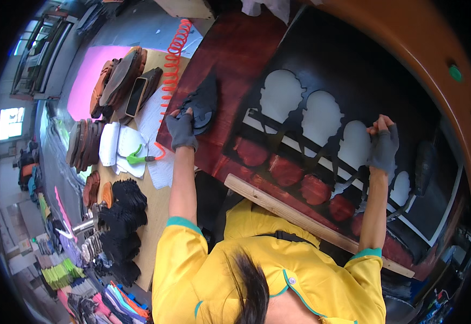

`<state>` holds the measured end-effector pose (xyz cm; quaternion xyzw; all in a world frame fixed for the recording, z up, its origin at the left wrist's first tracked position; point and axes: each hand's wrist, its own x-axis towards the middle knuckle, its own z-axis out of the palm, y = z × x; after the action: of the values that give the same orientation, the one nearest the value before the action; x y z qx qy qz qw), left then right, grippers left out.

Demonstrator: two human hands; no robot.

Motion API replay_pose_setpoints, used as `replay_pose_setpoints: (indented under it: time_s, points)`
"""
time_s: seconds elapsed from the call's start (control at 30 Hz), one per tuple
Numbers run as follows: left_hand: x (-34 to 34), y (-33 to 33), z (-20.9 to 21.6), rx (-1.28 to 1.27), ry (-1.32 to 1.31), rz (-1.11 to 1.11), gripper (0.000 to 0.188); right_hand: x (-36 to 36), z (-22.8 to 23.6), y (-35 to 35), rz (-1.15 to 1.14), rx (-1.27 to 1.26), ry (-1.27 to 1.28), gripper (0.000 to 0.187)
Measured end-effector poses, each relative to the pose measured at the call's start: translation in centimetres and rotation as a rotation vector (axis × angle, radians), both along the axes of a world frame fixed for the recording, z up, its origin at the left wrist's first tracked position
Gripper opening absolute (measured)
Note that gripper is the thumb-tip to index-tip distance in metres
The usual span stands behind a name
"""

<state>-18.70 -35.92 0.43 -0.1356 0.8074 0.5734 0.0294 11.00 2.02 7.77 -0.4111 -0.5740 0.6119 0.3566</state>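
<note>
My left hand (182, 129), in a grey fingerless glove, is closed at the near left end of a pile of black cut pieces (203, 102) on a dark red board (241, 48). To the right, my right hand (384, 146), gloved alike, is raised over a black sheet (343, 65) with its fingertips bent together; whatever lies between them is hidden. Rounded, notched shapes run across the sheet in a row, showing white (322, 116) in their upper part and red (286, 170) lower down. Narrow black strips cross between them.
A wooden bar (278, 204) edges the board near my body. On the left table stand stacks of brown pieces (122, 81), a phone (136, 97), white papers (122, 148), a green air gun (136, 156) on a red coiled hose (175, 54) and black stacks (124, 216). An orange-brown machine beam (408, 48) arches at right.
</note>
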Motion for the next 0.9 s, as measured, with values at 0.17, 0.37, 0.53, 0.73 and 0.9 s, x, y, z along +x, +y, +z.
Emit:
replay_pose_setpoints:
  time_s: [0.17, 0.37, 0.53, 0.73, 0.9]
  points:
    - [5.1, -0.5, 0.9, -0.836, 0.730, 0.059, 0.053, 7.7, -0.5, 0.4, -0.257, 0.275, -0.046, 0.019]
    - [13.3, 1.6, 1.1, -0.303, 0.382, -0.479, 0.036, 22.9, -3.5, -2.2, -0.748, 0.633, -0.498, 0.031]
    - [12.2, 2.7, 0.9, -0.237, 0.145, -0.657, 0.033, 27.9, -6.2, -7.2, -0.710, 0.078, -0.536, 0.044]
    - [9.5, 3.2, 5.9, 0.172, -0.226, -0.827, 0.013, 26.9, -4.4, -7.8, -0.365, -0.394, -0.268, 0.030]
    - [8.9, 2.5, 13.2, 0.134, -0.360, -0.881, 0.010, 28.4, 1.8, -6.4, -0.142, -0.485, -0.059, 0.023]
